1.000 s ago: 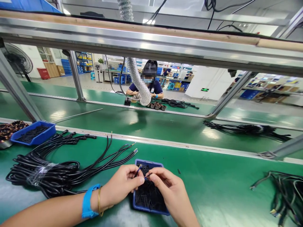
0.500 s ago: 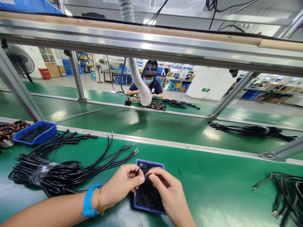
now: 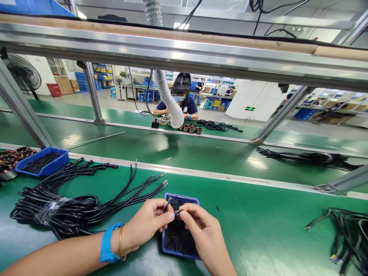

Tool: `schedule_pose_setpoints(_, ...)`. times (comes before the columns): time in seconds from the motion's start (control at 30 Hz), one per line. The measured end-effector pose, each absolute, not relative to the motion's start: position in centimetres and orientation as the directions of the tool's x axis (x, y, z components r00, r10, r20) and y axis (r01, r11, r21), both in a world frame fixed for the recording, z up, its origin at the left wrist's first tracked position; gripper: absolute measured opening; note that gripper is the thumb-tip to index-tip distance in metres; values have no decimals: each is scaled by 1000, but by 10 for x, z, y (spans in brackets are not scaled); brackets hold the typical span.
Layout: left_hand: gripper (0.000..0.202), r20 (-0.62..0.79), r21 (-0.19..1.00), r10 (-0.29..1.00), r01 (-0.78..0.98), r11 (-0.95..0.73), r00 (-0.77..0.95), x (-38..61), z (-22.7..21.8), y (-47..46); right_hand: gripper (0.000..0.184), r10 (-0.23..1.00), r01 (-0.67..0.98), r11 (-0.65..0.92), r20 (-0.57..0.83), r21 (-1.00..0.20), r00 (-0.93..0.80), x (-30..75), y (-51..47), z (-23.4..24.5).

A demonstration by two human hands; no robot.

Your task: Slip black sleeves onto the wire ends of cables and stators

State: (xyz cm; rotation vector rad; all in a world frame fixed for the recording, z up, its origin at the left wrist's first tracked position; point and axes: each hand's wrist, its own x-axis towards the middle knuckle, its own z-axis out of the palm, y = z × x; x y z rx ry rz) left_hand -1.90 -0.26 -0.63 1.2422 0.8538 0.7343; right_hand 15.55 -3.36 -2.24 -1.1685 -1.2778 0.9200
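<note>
My left hand (image 3: 146, 226) pinches the stripped end of a black cable (image 3: 167, 204) just above a small blue tray (image 3: 184, 199) filled with short black sleeves. My right hand (image 3: 198, 230) pinches a small black sleeve (image 3: 178, 211) right at the cable's blue wire tip. Both hands meet fingertip to fingertip over the tray. On my left wrist sit a blue band and a thin gold bangle. A taped bundle of black cables (image 3: 57, 211) lies to the left, its stripped ends pointing toward the tray.
A second blue tray (image 3: 43, 161) stands at the far left beside a bowl of dark parts. More cables (image 3: 345, 234) lie at the right edge, another bundle (image 3: 304, 158) on the far belt. A person (image 3: 179, 101) works opposite, behind a flexible duct (image 3: 169, 103).
My fingertips have closed in slightly, bringing the sleeve nearer the wire tip. The view has shifted a little; nothing else has moved.
</note>
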Motion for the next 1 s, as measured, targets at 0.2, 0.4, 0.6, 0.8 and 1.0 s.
schedule_pose_setpoints(0.2,50,-174,978,862,-22,209,475,-19,-11,-2,12,910,364,402,411,-840,-57,168,-30,-19)
schedule_pose_setpoints(0.4,54,-183,972,865,-48,231,468,-20,-14,0,19,782,508,575,614,-641,-111,166,-29,-20)
schedule_pose_setpoints(0.6,54,-184,966,875,-84,246,448,-19,-9,1,44,681,524,673,715,-522,-161,165,-31,-25)
schedule_pose_setpoints(0.8,51,-182,964,864,-85,250,470,-19,-6,-2,27,827,449,496,562,-743,15,166,-33,-28)
schedule_pose_setpoints(1.0,43,-178,973,827,-32,230,534,-20,-6,-6,22,951,147,211,237,-967,200,159,-33,-19)
